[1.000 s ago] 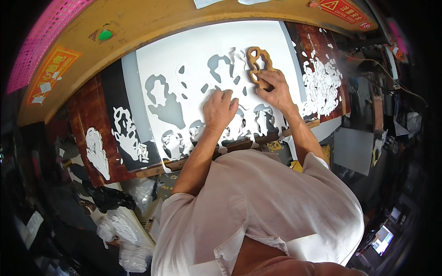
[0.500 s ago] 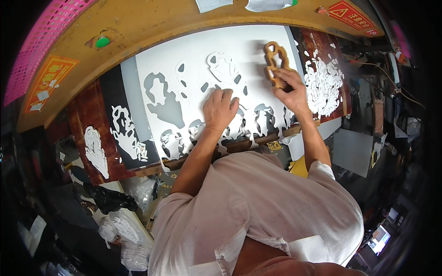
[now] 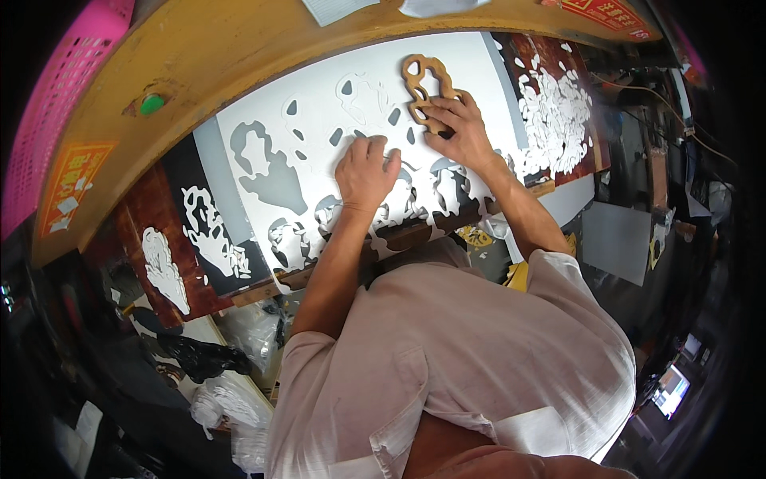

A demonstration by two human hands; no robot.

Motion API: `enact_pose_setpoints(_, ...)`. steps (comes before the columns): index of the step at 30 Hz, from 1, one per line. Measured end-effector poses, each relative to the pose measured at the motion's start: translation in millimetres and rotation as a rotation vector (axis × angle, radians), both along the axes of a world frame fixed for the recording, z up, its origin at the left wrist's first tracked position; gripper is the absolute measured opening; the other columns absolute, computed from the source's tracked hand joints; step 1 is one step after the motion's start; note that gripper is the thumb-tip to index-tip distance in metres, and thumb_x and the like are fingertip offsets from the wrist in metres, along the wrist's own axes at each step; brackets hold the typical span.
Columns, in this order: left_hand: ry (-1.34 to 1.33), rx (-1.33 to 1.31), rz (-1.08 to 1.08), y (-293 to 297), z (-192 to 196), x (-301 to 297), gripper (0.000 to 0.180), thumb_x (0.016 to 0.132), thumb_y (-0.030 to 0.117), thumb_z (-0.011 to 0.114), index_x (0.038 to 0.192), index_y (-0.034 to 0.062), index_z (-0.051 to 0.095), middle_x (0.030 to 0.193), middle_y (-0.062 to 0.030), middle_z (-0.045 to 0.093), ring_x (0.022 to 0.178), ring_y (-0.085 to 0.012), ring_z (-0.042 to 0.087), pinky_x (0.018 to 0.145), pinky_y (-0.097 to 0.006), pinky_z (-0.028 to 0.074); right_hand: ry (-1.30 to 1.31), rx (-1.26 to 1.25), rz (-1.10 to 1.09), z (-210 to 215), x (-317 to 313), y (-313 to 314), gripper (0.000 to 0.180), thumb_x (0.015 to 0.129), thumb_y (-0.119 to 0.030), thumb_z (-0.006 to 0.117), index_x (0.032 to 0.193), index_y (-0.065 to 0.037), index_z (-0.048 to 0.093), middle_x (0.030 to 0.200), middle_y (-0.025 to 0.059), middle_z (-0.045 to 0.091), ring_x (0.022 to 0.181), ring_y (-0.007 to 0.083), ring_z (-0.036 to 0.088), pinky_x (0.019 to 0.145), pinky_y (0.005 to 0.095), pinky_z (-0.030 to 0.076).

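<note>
A white sheet with several cut-out openings and cut outlines covers the middle of the worktable. My right hand grips the lower end of a brown cutting die, a looped frame with openings. The die is at the sheet's far right part, beside the cut outlines. I cannot tell whether it lies fully flat. My left hand rests on the sheet with fingers apart and holds nothing, just below small dark holes. To its left is a large grey cut-out opening.
Small white scraps lie heaped at the right. White cut pieces and lacy offcuts lie at the left. A yellow machine beam with a green button crosses the far side. A pink basket stands far left.
My right hand has carried the cutting die leftward across the sheet, closer to the cut outlines. My left hand stays on the sheet, and the whole view has shifted slightly.
</note>
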State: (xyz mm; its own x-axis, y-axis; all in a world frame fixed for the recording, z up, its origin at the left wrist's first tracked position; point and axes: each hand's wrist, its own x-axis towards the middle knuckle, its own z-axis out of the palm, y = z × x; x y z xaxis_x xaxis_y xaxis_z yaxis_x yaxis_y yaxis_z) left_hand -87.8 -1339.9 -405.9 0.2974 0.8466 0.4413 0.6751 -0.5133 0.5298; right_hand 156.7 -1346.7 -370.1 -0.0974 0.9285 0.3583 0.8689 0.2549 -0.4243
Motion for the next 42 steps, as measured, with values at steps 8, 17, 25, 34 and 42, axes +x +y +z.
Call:
enact_pose_setpoints(8,-0.011,0.079,0.028,-10.4,-11.8,-3.5,0.027,0.082,0.031,0.085,0.101,0.0139,0.076,0.097,-0.0051,0.066,0.086,-0.0285,0.07,0.072,-0.043,0.059,0.478,-0.04,-0.149,18.9,45.4,-47.8,0.04,0.096,-0.02,0.077,0.134,-0.008,0.074,0.151,0.0154,0.061,0.135,0.0305,0.06,0.109,0.0391,0.052)
enact_pose_setpoints(17,-0.103,0.193,-0.065,-39.2,5.4,-4.2,0.013,0.088,0.019,0.08,0.084,0.0109,0.07,0.094,-0.009,0.066,0.088,-0.0335,0.067,0.074,-0.046,0.055,0.755,-0.269,-0.402,0.8,79.6,-195.0,0.03,0.104,-0.015,0.07,0.129,0.001,0.075,0.113,0.0059,0.078,0.101,0.0106,0.068,0.092,0.0278,0.055)
enact_pose_setpoints(25,0.014,0.118,-0.04,-182.9,-12.9,15.2,0.015,0.092,0.025,0.073,0.096,0.012,0.068,0.094,-0.0092,0.066,0.094,-0.0341,0.064,0.084,-0.049,0.048,0.591,0.171,-0.308,61.5,45.7,-211.1,0.056,0.102,-0.013,0.068,0.152,0.006,0.052,0.127,0.0168,0.072,0.104,0.0222,0.071,0.096,0.035,0.056)
enact_pose_setpoints(34,0.125,0.086,0.057,-178.0,-31.7,14.8,0.027,0.09,0.033,0.07,0.098,0.0075,0.068,0.098,-0.0127,0.066,0.099,-0.0364,0.063,0.086,-0.05,0.049,0.395,0.167,-0.164,49.9,22.8,-217.9,0.055,0.099,-0.013,0.068,0.151,0.0,0.055,0.116,0.0212,0.072,0.106,0.0382,0.07,0.094,0.0425,0.056)
enact_pose_setpoints(42,0.027,0.144,0.04,-170.7,-22.4,16.7,0.019,0.085,0.029,0.074,0.084,0.0112,0.066,0.085,-0.0098,0.063,0.09,-0.0347,0.064,0.079,-0.048,0.049,0.042,0.092,-0.035,-26.6,25.7,-219.5,0.025,0.093,-0.022,0.075,0.113,-0.007,0.078,0.107,0.0106,0.072,0.104,0.034,0.067,0.094,0.0481,0.047)
